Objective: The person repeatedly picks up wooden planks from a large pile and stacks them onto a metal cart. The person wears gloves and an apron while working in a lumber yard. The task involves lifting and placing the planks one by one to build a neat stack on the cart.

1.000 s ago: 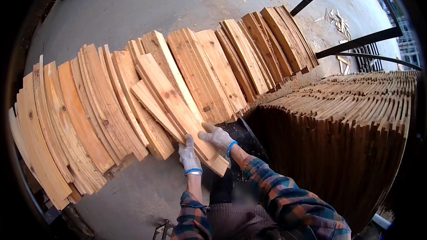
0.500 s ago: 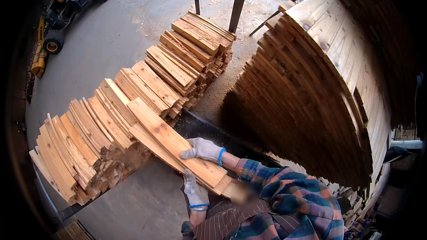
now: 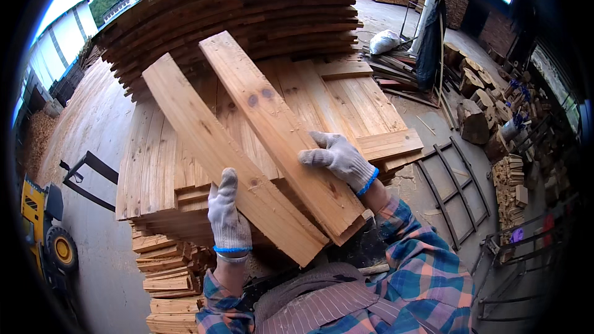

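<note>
Two long pale boards are held up at a slant over a wide stack of boards (image 3: 145, 161). My left hand (image 3: 229, 215), in a white knit glove with a blue cuff, grips the left board (image 3: 232, 154) by its outer edge, thumb on top. My right hand (image 3: 340, 158), gloved the same way, is closed on the right board (image 3: 278, 127), which has dark knots, with the thumb across its face. A gap parts the two boards along their length. Another board edge shows under the right one near its close end. The fingers beneath the boards are hidden.
A taller stack of dark board ends (image 3: 247, 9) rises behind. Piled short boards (image 3: 170, 278) stand at lower left. A yellow loader (image 3: 52, 235) is at far left. To the right are a metal frame (image 3: 455, 188) and cut logs (image 3: 476, 108).
My view has swung from the stepped piles to the wide stack. The boards, overlapped before in my hands, now lie apart, one in each hand, above that stack.
</note>
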Available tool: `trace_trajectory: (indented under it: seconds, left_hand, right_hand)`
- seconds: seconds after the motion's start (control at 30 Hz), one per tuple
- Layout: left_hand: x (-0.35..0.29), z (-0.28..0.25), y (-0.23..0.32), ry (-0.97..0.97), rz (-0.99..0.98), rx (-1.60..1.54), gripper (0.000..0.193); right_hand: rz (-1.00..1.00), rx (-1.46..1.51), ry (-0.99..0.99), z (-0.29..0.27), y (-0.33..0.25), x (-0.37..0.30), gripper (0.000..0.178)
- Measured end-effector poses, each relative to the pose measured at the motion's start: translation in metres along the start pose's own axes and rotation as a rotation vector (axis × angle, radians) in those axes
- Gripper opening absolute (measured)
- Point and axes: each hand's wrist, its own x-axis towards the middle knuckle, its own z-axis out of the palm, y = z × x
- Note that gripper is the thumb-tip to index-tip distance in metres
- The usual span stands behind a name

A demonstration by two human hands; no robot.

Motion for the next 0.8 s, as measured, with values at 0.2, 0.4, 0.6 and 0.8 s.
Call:
trace_trajectory:
  seconds: [0.2, 0.4, 0.6, 0.8]
  left_hand:
    - [0.076, 0.185, -0.099, -0.22, -0.27, 0.182, 0.046]
    - [0.143, 0.257, -0.222, -0.157, 0.302, 1.302, 0.073]
    - [0.095, 0.221, -0.178, -0.616, 0.727, 0.97, 0.064]
    - [0.103, 0.165, -0.128, -0.669, 0.65, 1.631, 0.067]
  right_hand:
    - [0.108, -0.11, 0.441, -0.198, 0.026, -0.035, 0.052]
    - [0.363, -0.633, 0.556, -0.285, 0.078, 0.004, 0.052]
    - [0.349, -0.47, 0.571, -0.304, 0.093, -0.009, 0.053]
    - [0.379, -0.583, 0.561, -0.26, 0.082, 0.033, 0.059]
